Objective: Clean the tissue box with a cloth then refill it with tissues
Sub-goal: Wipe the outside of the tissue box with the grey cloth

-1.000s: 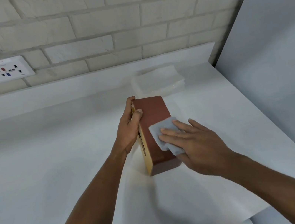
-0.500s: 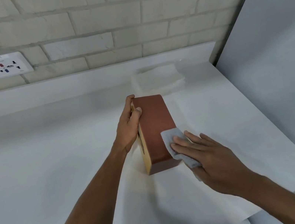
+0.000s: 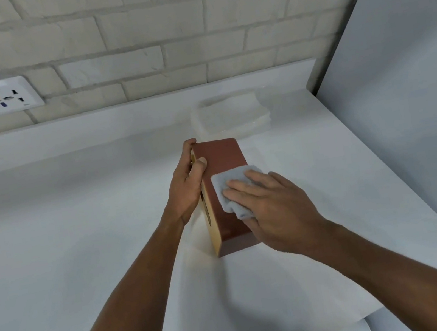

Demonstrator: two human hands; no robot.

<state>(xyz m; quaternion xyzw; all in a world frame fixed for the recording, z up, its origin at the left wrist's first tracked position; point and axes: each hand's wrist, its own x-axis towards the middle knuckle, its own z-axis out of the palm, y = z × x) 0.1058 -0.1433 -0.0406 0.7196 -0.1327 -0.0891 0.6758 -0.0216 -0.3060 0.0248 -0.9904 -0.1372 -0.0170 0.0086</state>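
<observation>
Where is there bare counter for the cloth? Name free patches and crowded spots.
Free: the wide stretch of counter left of the left hand; also the strip right of the right hand toward the counter's edge. Crowded: the middle, where both hands, the cloth and the tissue box meet, and just behind it, the tissue stack.

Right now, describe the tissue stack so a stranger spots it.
Start at the white counter under the pale brick wall. Near its back right corner, behind the reddish-brown tissue box, lies a flat stack of white tissues. It alone is low, flat and counter-coloured.
</observation>
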